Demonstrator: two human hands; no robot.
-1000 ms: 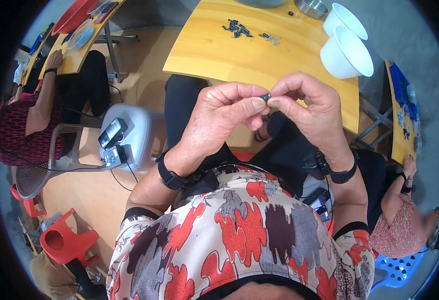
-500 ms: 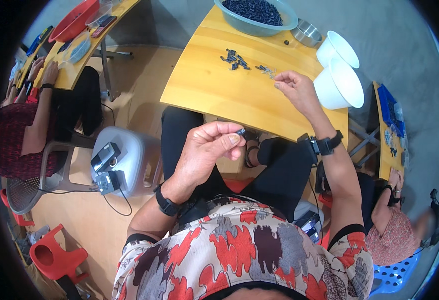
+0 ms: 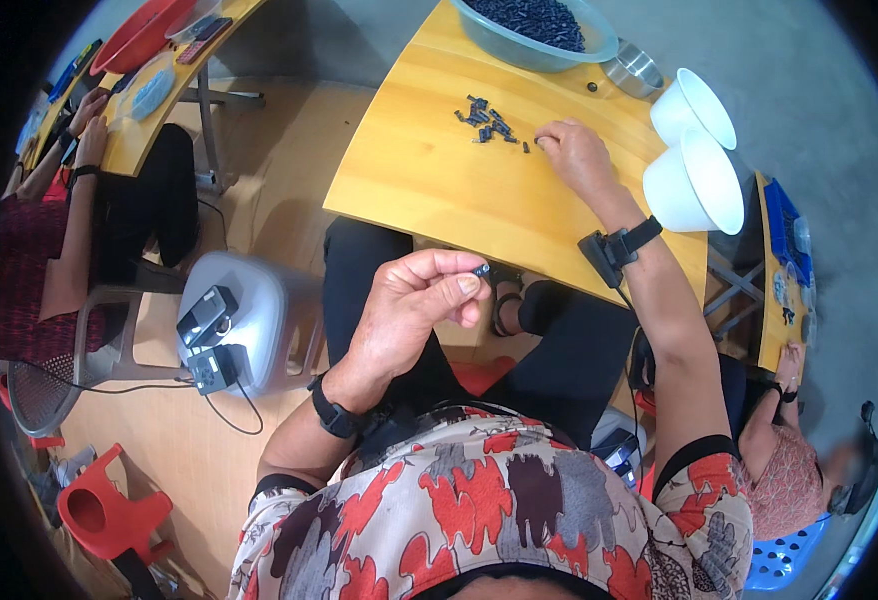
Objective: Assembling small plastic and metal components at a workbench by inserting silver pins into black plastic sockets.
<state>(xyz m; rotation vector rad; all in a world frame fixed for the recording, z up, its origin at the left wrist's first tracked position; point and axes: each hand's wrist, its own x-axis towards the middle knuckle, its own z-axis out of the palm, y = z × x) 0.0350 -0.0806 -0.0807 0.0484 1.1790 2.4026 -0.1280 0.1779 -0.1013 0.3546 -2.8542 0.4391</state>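
Observation:
In front of my lap, my left hand [image 3: 414,305] pinches a small black cylindrical part [image 3: 481,270] between thumb and fingertips, its end facing outward. My right hand [image 3: 579,163] rests low over the yellow table [image 3: 389,165] with its fingers drawn together. Whatever lies in or under those fingertips is hidden by the hand. Just left of it is a loose heap of small black cylindrical parts [image 3: 489,120], with a single black part [image 3: 526,147] lying closest to the fingers.
A pale green basin [image 3: 599,62] full of black parts stands at the table's far edge. Beside it are a metal bowl [image 3: 634,70] and two white tubs [image 3: 681,190] on the right. Co-workers sit at tables on both sides. A grey stool [image 3: 274,310] holds black devices.
My right hand has moved left and now covers the spot where small clear pieces lay beside the heap. My left hand keeps its pinch on the black part.

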